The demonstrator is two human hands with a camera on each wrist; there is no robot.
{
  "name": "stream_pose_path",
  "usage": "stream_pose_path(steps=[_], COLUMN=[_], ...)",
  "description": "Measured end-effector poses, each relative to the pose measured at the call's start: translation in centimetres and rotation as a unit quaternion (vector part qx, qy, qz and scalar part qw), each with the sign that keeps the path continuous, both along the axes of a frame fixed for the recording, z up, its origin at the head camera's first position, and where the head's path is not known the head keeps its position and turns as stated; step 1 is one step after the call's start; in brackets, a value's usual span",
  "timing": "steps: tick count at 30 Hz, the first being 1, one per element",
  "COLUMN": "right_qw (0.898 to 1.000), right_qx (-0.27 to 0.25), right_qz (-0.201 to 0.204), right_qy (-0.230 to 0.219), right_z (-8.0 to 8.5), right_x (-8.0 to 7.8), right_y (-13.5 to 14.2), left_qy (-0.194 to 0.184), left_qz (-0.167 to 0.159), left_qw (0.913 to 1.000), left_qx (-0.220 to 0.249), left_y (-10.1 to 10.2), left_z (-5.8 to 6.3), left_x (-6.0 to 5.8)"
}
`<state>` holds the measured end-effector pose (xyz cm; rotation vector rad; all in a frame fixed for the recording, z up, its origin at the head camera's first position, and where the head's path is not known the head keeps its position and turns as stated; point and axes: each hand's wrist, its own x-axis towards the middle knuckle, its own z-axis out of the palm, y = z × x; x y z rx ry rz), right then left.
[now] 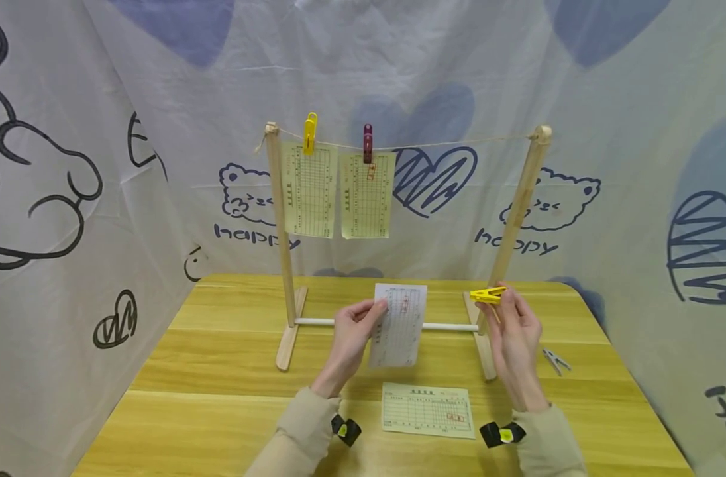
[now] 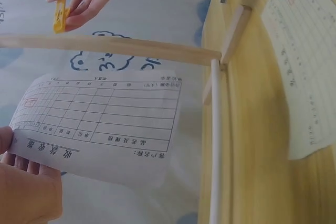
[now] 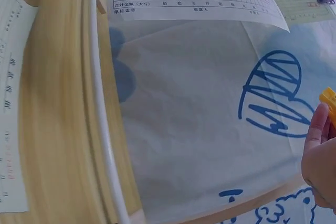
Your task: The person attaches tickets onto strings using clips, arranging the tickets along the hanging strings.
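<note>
My left hand (image 1: 355,331) pinches a white receipt slip (image 1: 401,331) by its upper left edge, thumb in front, holding it upright above the table. In the left wrist view the slip (image 2: 100,119) shows a printed grid with a red stamp. My right hand (image 1: 515,324) pinches a yellow clothespin (image 1: 488,295) between thumb and fingers, off to the right of the slip near the right post. On the string (image 1: 446,143) behind, two slips hang: one (image 1: 308,199) under a yellow clothespin (image 1: 310,134), another (image 1: 367,202) under a dark red clothespin (image 1: 367,143).
Another printed slip (image 1: 427,412) lies flat on the wooden table (image 1: 190,397) between my forearms. A grey clothespin (image 1: 556,361) rests right of the stand. Wooden posts (image 1: 283,245) carry the string, and a white rod (image 1: 449,327) joins their feet. A patterned cloth (image 1: 220,119) hangs behind.
</note>
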<state>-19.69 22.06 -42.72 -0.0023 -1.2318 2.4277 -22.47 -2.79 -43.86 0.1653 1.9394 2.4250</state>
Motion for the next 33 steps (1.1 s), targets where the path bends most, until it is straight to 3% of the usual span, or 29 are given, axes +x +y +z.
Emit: stream_pose_path(steps=[5,19,26,33], right_qw=[1.000,0.989,0.982,0.971], right_qx=[0.028,0.110,0.148,0.170], right_qz=[-0.003,-0.005,-0.006,0.004], right_qy=[0.008,0.103,0.120,0.170], right_z=[1.2,5.1,6.5,7.6], right_x=[-0.8,-3.2,-4.1,-5.1], right_y=[-0.5,-1.3,-1.6,-1.9], left_qy=[0.002,0.031,0.026,0.009], left_qz=[-0.001,0.015,0.015,0.009], left_qw=[0.9996,0.9990,0.9971,0.9954], left_qx=[0.028,0.029,0.070,0.095], left_y=[0.6,1.5,1.9,2.2], left_z=[1.0,3.1,3.9,4.9], left_x=[-0.2,-1.1,-1.7,-2.5])
